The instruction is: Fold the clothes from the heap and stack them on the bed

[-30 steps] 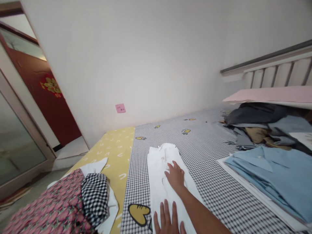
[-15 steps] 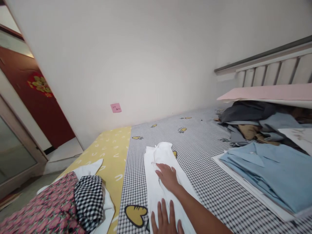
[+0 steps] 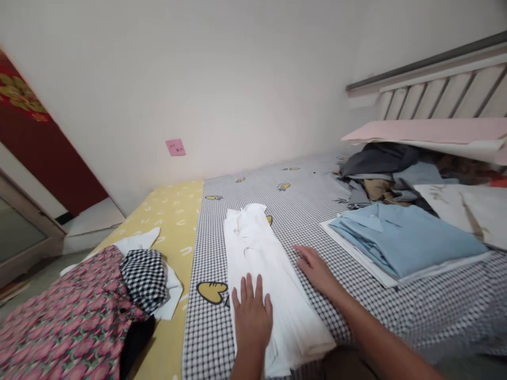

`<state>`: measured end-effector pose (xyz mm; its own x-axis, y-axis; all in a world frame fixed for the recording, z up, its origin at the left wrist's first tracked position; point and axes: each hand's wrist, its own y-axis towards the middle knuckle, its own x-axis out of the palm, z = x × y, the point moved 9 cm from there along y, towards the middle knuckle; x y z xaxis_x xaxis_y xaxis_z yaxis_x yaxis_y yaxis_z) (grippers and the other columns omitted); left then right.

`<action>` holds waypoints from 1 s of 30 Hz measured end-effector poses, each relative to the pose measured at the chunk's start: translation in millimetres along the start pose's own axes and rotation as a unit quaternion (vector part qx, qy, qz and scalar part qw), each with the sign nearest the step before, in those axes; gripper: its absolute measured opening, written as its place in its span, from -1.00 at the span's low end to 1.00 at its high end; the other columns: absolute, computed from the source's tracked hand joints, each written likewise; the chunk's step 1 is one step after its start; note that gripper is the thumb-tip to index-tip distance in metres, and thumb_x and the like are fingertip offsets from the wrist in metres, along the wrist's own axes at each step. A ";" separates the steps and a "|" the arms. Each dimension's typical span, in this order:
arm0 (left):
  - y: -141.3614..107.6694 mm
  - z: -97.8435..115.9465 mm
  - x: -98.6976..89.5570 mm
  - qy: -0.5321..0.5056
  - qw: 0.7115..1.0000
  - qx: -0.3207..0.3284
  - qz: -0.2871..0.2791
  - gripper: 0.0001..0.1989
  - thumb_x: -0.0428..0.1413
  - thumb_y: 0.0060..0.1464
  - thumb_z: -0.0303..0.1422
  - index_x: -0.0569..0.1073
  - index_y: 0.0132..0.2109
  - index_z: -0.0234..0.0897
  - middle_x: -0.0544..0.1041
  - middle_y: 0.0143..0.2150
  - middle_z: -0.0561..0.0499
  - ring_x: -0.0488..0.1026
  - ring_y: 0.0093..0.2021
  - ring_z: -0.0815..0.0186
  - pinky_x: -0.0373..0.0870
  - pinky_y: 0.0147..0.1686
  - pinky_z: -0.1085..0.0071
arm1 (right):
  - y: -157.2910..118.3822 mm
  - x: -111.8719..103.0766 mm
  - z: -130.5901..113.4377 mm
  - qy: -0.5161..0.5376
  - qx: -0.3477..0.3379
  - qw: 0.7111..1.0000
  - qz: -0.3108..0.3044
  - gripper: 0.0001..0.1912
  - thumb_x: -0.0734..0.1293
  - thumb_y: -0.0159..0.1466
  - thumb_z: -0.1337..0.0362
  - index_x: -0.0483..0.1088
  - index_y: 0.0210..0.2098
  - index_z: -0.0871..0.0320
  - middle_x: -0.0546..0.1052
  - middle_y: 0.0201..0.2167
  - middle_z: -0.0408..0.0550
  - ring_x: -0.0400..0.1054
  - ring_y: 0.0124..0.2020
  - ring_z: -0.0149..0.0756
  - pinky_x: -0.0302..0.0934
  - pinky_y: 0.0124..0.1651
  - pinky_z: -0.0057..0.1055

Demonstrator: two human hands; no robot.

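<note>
A white garment [image 3: 273, 264], folded into a long narrow strip, lies lengthwise on the checked bedsheet [image 3: 304, 206]. My left hand [image 3: 252, 311] rests flat on its left side with the fingers spread. Just off the garment's right edge is my right hand [image 3: 316, 268], its fingers stretched loosely towards the cloth and holding nothing. Small marks and creases show near the garment's far end.
A folded light blue shirt [image 3: 407, 237] lies on white cloth at the right. Behind it are piled dark clothes [image 3: 380, 161] under a pink board-like sheet [image 3: 428, 132]. Floral cloth [image 3: 71, 316] and black-and-white checked cloth [image 3: 144, 279] lie at the left.
My right hand has lifted off the garment and moved to its right side. My left hand stays flat on the cloth. The view has shifted, showing the garment's near end.
</note>
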<state>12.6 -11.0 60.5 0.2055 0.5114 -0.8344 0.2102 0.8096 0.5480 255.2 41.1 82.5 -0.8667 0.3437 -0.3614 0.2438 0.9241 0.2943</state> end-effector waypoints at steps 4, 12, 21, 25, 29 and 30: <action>-0.5 -1.3 -0.1 0.006 1.000 0.004 0.022 -0.53 -0.08 0.31 -0.23 0.29 0.32 -0.07 0.34 0.35 -0.13 0.26 0.34 0.05 0.10 0.32 -0.11 | -27.7 6.1 10.2 -0.078 -0.058 0.994 -0.054 -0.60 0.26 0.23 0.13 0.51 0.00 0.06 0.53 0.07 0.05 0.34 0.14 -0.04 0.10 0.25 -0.01; 13.2 7.1 -9.5 0.055 0.996 0.005 -0.077 -0.53 -0.09 0.31 -0.32 0.30 0.32 -0.23 0.32 0.35 -0.27 0.26 0.34 -0.01 0.20 0.25 -0.14 | -22.7 9.7 9.0 -0.073 -0.047 0.994 -0.065 -0.61 0.29 0.18 0.29 0.49 0.00 0.10 0.55 0.05 0.01 0.35 0.12 -0.11 0.07 0.26 -0.06; -32.3 102.3 -28.4 -0.073 0.934 0.323 -0.138 -0.57 0.16 0.19 -0.27 0.36 0.19 -0.11 0.37 0.32 -0.07 0.31 0.28 0.20 0.36 0.16 0.20 | -94.3 -7.8 -11.0 -0.028 -0.065 0.996 -0.060 -0.70 0.25 0.21 0.26 0.53 -0.13 0.12 0.60 -0.10 0.02 0.43 -0.01 -0.16 0.22 0.17 -0.16; -37.7 111.8 -23.1 -0.072 0.948 0.262 -0.164 -0.60 0.10 0.22 -0.32 0.35 0.20 -0.11 0.41 0.29 -0.02 0.35 0.25 0.17 0.35 0.17 0.15 | -132.1 -16.4 -3.6 -0.023 -0.054 0.997 -0.056 -0.60 0.26 0.23 0.18 0.48 0.02 0.11 0.54 0.05 0.07 0.36 0.12 -0.10 0.14 0.26 -0.07; -30.2 109.7 -31.6 -0.109 0.942 0.241 -0.206 -0.63 -0.01 0.23 -0.48 0.40 0.15 -0.20 0.42 0.29 -0.06 0.36 0.25 0.23 0.32 0.20 0.26 | -155.4 -10.3 6.2 -0.035 -0.027 0.994 -0.101 -0.38 0.32 0.18 0.14 0.32 0.23 0.09 0.39 0.25 0.08 0.18 0.31 -0.08 -0.14 0.41 0.01; -28.3 108.3 -34.5 -0.114 0.938 0.246 -0.217 -0.65 -0.01 0.21 -0.50 0.43 0.10 -0.21 0.45 0.26 -0.05 0.37 0.23 0.24 0.32 0.19 0.29 | -159.6 -7.2 7.1 -0.054 -0.021 0.992 -0.111 -0.32 0.33 0.16 0.14 0.27 0.27 0.09 0.35 0.29 0.08 0.12 0.35 -0.07 -0.22 0.43 0.03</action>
<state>103.1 -82.7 80.1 0.1865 0.0439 -0.9815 0.7254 0.6676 0.1677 225.6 -107.8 31.9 -0.8453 0.1505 -0.5127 0.0323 0.9721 0.2321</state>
